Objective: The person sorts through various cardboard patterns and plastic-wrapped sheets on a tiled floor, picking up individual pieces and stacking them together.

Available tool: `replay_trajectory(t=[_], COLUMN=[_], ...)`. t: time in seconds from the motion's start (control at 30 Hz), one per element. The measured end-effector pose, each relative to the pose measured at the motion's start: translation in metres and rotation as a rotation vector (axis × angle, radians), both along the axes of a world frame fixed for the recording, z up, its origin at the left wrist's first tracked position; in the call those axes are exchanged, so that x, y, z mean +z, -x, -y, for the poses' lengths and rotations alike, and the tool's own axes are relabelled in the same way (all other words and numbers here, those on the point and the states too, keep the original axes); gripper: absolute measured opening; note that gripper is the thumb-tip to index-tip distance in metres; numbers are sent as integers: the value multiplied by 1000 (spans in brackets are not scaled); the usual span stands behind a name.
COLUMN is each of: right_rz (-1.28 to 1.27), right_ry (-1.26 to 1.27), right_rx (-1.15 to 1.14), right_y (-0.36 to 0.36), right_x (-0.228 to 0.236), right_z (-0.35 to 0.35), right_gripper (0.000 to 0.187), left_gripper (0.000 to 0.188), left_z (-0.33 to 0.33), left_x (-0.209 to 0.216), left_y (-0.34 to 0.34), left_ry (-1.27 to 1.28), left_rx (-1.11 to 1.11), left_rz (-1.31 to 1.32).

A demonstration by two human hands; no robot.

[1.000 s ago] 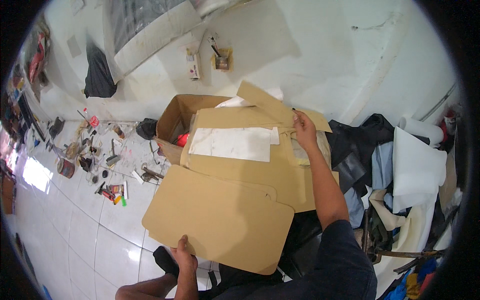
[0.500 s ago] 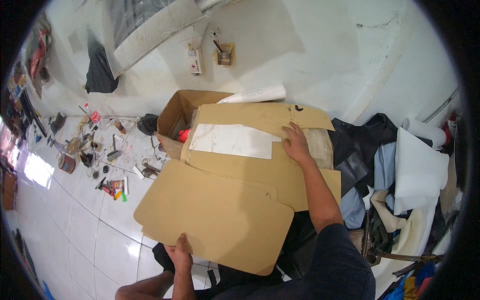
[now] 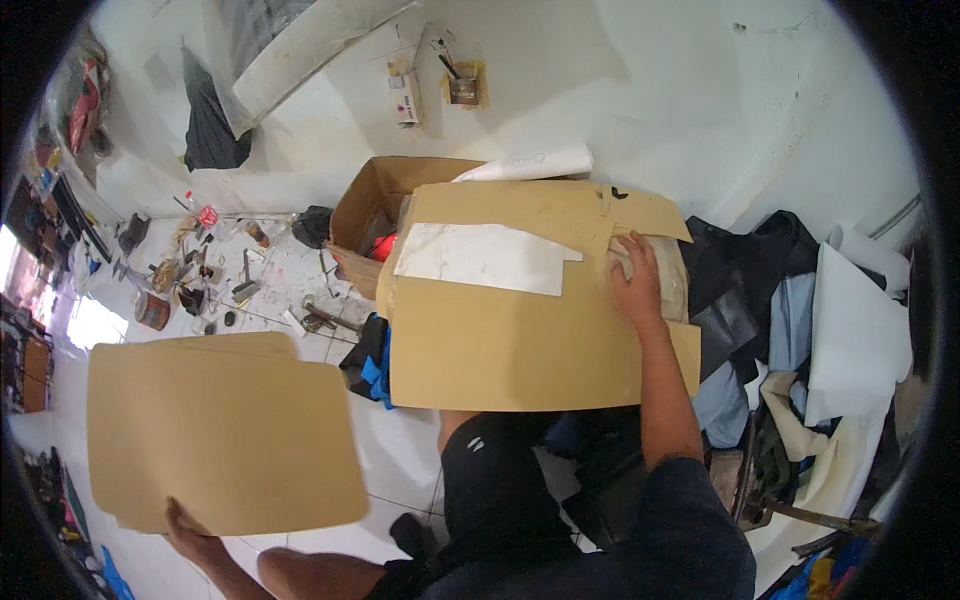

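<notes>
Down on the left, my left hand (image 3: 190, 535) grips the lower edge of some tan cardboard sheets (image 3: 225, 440) with rounded corners, held over the floor. The thumb lies on top and the other fingers are hidden underneath. At the right of a stack, my right hand (image 3: 638, 280) rests with fingers spread, touching the right part of the large tan cardboard sheets (image 3: 500, 350). A white cut-out pattern piece (image 3: 485, 258) lies on that stack. Beside my right fingers shows a clear-wrapped bundle (image 3: 672, 275) under the cardboard.
Behind the stack stands an open cardboard box (image 3: 365, 200) with a white roll (image 3: 535, 163) across it. Tools and jars (image 3: 245, 290) litter the tiled floor at the far left. Dark and grey fabric (image 3: 750, 290) and white sheet material (image 3: 858, 330) are heaped on the right.
My left hand has carried the tan sheets leftward, off the stack and over the floor, uncovering the stack's front edge. My right hand stays on the stack's right part.
</notes>
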State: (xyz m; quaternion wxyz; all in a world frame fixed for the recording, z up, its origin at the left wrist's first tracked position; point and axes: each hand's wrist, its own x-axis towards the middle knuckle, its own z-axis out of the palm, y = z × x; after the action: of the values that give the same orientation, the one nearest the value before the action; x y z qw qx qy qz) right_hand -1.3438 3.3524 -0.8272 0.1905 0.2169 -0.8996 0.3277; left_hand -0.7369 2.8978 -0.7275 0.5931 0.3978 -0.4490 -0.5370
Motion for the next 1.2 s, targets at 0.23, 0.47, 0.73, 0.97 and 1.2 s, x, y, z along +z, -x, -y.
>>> replay_trajectory(t=[0.23,0.47,0.73,0.97,1.2], right_rz=[-109,-113,-75,-4,-66], right_ry=[6,-126,-225,-226,-211], right_rx=[1,-13,3,-173,-47], right_y=[-10,-30,-110,-115,-104], right_x=[1,10,45,99,111], right_z=[-53,-115,-64,-20,35], right_gripper=[43,40,69,53,43], left_gripper=[26,31,45,45,27], left_z=[168,120,-67,-101,-124], left_x=[-98,-251,-403,-414,-405], left_y=[-207,-266,-284,-256,-231], left_ry=[335,-48,-649,-692,-890], left_rx=[235,690,934,1065,911], left_rz=[367,9,-329,-536,-448])
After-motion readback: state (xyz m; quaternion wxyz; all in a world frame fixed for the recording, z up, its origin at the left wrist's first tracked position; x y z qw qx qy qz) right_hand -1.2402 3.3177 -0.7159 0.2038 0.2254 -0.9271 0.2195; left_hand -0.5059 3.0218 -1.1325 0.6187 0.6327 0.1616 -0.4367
